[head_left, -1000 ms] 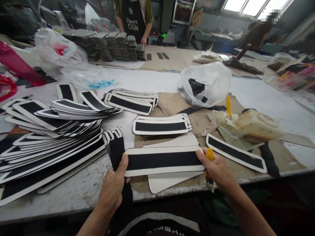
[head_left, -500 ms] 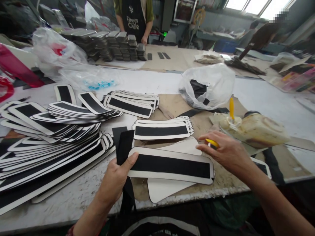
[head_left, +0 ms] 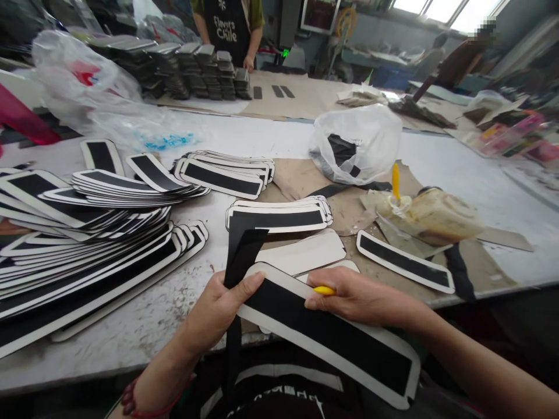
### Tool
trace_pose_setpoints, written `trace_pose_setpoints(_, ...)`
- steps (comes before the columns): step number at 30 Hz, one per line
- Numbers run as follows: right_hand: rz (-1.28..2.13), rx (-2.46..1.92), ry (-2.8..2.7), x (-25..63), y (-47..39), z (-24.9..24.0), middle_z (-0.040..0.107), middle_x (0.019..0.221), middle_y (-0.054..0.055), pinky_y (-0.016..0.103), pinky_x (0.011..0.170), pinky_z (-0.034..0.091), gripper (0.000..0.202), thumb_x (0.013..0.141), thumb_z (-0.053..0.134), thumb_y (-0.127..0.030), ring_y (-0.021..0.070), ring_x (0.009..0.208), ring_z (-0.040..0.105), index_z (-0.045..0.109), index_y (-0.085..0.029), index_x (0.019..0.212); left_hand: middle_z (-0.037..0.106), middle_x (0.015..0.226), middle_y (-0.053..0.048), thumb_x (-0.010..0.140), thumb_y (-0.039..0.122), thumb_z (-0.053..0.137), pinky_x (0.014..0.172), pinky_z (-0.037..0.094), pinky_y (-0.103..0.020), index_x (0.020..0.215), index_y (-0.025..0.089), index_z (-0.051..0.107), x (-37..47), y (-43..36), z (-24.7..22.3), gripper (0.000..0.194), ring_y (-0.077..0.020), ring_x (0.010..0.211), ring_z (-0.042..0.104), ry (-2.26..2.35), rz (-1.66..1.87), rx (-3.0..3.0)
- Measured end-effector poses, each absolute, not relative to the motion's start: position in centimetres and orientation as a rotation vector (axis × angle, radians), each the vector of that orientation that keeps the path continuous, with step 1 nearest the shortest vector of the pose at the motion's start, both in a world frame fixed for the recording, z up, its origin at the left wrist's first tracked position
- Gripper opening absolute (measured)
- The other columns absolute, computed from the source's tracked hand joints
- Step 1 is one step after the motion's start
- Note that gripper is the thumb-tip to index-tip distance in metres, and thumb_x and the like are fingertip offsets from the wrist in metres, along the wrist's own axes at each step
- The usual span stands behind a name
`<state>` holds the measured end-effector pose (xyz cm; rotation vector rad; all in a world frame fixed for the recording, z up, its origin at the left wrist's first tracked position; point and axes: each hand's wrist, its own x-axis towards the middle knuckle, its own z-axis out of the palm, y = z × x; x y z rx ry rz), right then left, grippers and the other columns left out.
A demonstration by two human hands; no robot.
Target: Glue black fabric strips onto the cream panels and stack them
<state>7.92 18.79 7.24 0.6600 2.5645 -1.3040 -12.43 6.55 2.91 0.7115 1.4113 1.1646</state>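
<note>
My left hand [head_left: 220, 305] is closed on the left end of a long white panel with a black centre [head_left: 332, 326], thumb on top. A black fabric strip [head_left: 238, 250] also passes through that hand, folding above it and hanging below. My right hand [head_left: 353, 294] is closed, with a small yellow tool [head_left: 324, 290] sticking out between the fingers; its working end is hidden. The right thumb presses on the panel's upper edge. The panel tilts down to the right, its far end over my lap. Behind it lie plain white panels [head_left: 305, 250] and a small stack of black-centred panels [head_left: 279, 216].
Large fanned piles of similar panels [head_left: 87, 273] fill the left. One panel [head_left: 404, 262] lies at right, near a stained glue container [head_left: 449, 215] with a yellow handle [head_left: 396, 180]. A plastic bag [head_left: 356, 142] stands behind. Across the table a person [head_left: 227, 32] stands beside grey stacks [head_left: 187, 70].
My right hand has come down and left onto the panel, which has swung its right end down towards me. A panel at right, partly hidden by my arm before, now shows fully.
</note>
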Motion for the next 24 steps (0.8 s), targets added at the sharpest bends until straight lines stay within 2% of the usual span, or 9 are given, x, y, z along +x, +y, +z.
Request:
trace_pose_setpoints(6,-1.138,0.681,2.531,8.2,17.8,8.1,0.051,0.074,0.001,0.023,0.063,0.033,0.024,0.091,0.044,-0.036,0.0128,0.068,0.046,0.043,-0.018,0.074,0.066,0.072,-0.002,0.076,0.043,0.065,0.060,0.048,-0.023,0.075,0.016,0.066,-11.6,6.4,3.6,0.027,-0.0149,0.063,0.057,1.434,1.153,0.750)
trace_pose_setpoints(10,-1.252,0.732,2.478,8.1,17.6,7.9,0.050,0.069,-0.002,0.021,0.057,0.031,0.031,0.088,0.048,-0.045,0.0108,0.062,0.043,0.045,-0.018,0.073,0.068,0.078,-0.005,0.074,0.043,0.065,0.064,0.049,-0.025,0.083,0.016,0.067,-11.1,6.3,3.9,0.029,-0.0190,0.070,0.059,1.482,1.146,0.789)
trace_pose_setpoints(13,-1.375,0.804,2.445,7.8,17.4,7.2,0.046,0.064,-0.004,0.020,0.052,0.028,0.035,0.082,0.056,-0.048,0.0091,0.058,0.040,0.045,-0.018,0.069,0.066,0.073,-0.005,0.075,0.044,0.064,0.058,0.048,-0.024,0.081,0.015,0.066,-10.9,6.3,3.9,0.030,-0.0183,0.065,0.058,1.473,1.096,0.798)
trace_pose_setpoints(20,-1.383,0.704,2.453,7.9,17.2,6.5,0.050,0.068,-0.002,0.021,0.056,0.033,0.028,0.087,0.048,-0.042,0.0109,0.061,0.044,0.044,-0.018,0.073,0.053,0.056,0.001,0.073,0.046,0.064,0.044,0.039,-0.021,0.065,0.016,0.058,-10.6,6.4,3.5,0.031,-0.0124,0.049,0.048,1.410,1.068,0.798)
trace_pose_setpoints(24,-1.311,0.667,2.468,8.0,17.3,6.7,0.055,0.074,0.001,0.022,0.061,0.036,0.026,0.088,0.047,-0.040,0.0127,0.066,0.048,0.046,-0.018,0.074,0.050,0.054,0.002,0.072,0.045,0.065,0.041,0.037,-0.020,0.062,0.016,0.056,-10.5,6.4,3.3,0.032,-0.0117,0.047,0.046,1.395,1.057,0.771)
